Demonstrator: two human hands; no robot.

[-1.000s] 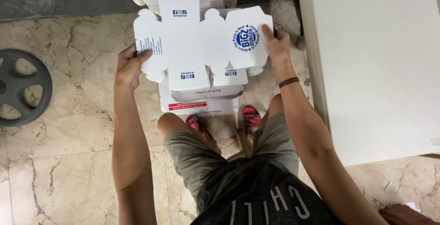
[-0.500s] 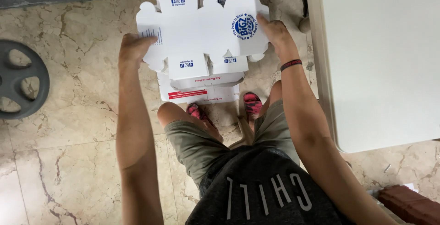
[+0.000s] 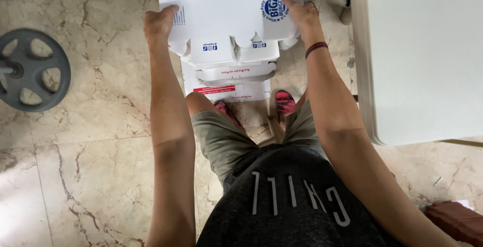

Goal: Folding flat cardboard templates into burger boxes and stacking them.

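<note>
I hold a flat, unfolded white cardboard box blank (image 3: 226,13) with blue print out in front of me, over the floor. My left hand (image 3: 160,25) grips its left edge, thumb on top. My right hand (image 3: 301,14), with a dark band on the wrist, grips its right side beside a round blue logo. Under the blank lies a stack of more white box blanks (image 3: 232,78), some with a red stripe, resting on the floor by my feet in pink shoes (image 3: 285,101).
A white table (image 3: 422,55) stands at the right, its edge close to my right arm. A grey weight plate (image 3: 31,71) lies on the marble floor (image 3: 90,156) at the left. A dark red object (image 3: 453,219) shows at the lower right.
Both hands have carried the box blank farther forward, toward the top of the view. The grip on both edges is unchanged.
</note>
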